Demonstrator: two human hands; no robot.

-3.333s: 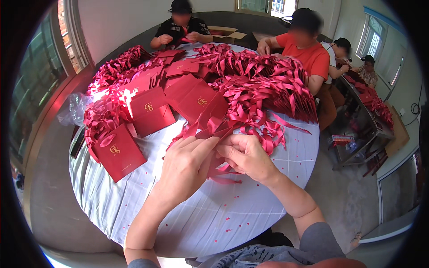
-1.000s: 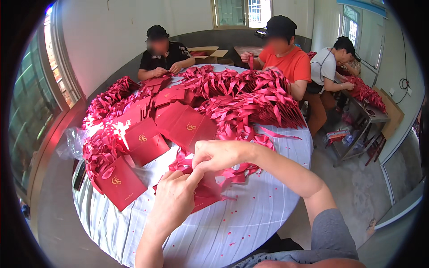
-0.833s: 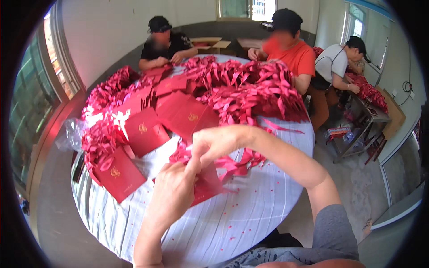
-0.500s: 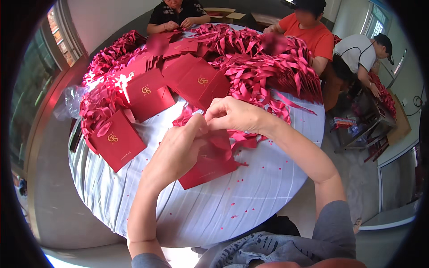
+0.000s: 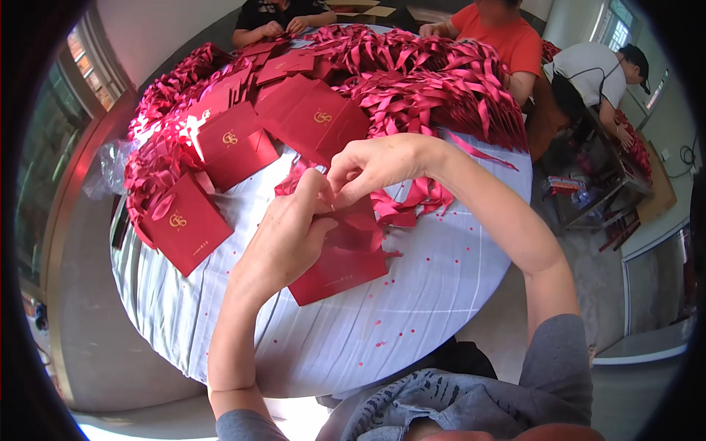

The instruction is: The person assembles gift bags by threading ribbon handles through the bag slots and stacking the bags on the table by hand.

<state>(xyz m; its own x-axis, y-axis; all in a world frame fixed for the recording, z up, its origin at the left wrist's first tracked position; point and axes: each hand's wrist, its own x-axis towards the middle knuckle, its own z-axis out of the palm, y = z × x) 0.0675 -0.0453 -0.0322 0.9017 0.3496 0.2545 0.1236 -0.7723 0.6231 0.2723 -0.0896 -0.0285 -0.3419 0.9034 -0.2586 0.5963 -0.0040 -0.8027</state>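
Round table under a white cloth [image 5: 434, 305]. Across its far half: a heap of red gift bags with satin ribbon handles [image 5: 441, 81]. Nearer the wearer, one red paper gift bag [image 5: 340, 276] lies on the cloth, below both hands. Left hand [image 5: 283, 231] and right hand [image 5: 386, 165]: fingers curled, fingertips meeting above this bag; cannot tell what they grip. Small red dots [image 5: 379, 344] scattered on the near cloth.
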